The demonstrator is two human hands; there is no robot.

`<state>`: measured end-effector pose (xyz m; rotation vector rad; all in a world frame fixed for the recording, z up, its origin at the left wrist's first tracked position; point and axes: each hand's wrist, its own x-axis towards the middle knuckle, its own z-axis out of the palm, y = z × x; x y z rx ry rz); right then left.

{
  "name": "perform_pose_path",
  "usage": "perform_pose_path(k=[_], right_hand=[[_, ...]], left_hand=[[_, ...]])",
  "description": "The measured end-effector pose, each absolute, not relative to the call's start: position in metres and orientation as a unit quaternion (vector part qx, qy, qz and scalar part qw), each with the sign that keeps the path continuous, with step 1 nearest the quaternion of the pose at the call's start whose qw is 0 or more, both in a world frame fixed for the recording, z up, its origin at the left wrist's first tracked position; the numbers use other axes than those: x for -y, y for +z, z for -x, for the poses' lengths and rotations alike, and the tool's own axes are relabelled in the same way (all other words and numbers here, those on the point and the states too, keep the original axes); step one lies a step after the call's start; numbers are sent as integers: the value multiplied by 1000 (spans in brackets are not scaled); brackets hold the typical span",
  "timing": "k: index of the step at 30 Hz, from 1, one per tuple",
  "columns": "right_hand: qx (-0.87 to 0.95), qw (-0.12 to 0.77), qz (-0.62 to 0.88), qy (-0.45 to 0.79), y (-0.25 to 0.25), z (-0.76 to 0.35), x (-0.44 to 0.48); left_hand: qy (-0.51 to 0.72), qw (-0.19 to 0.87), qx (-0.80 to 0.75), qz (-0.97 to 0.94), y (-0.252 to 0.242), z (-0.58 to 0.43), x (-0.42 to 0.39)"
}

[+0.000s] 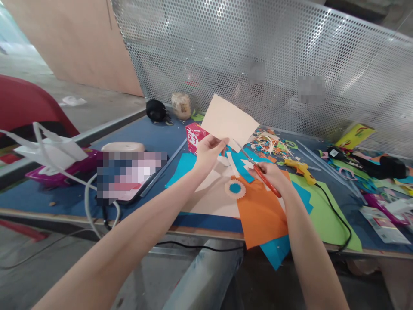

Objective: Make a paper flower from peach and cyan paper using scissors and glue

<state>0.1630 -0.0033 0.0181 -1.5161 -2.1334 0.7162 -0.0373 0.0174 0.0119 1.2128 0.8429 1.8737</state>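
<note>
My left hand [209, 148] pinches the lower edge of a cream sheet of paper [228, 118], which is held up above the table. In my right hand [271, 175] is a pair of scissors [265, 178] with orange-red handles, its blades pointing up and left at the sheet's lower right edge. Whether the blades are apart cannot be made out. Beneath my hands lie a cream sheet, blue sheets and an orange sheet [263, 211]. A small toothed paper ring [235, 187] with a blue centre rests where the cream and orange sheets meet.
A pink box [192, 137] stands behind my left hand. To the right are a yellow glue gun [301, 169] with a black cord, a green sheet [335, 215] and paper scraps [272, 144]. A tablet [135, 176] lies left; a perforated metal panel [226, 56] rises behind.
</note>
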Motion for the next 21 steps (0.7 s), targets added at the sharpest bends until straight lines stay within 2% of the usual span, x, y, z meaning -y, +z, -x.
perform_pose_path(k=[21], right_hand=[[768,198,560,238,21,-162,6]], left_hand=[[725,363,-338,-477,12,37,-16]])
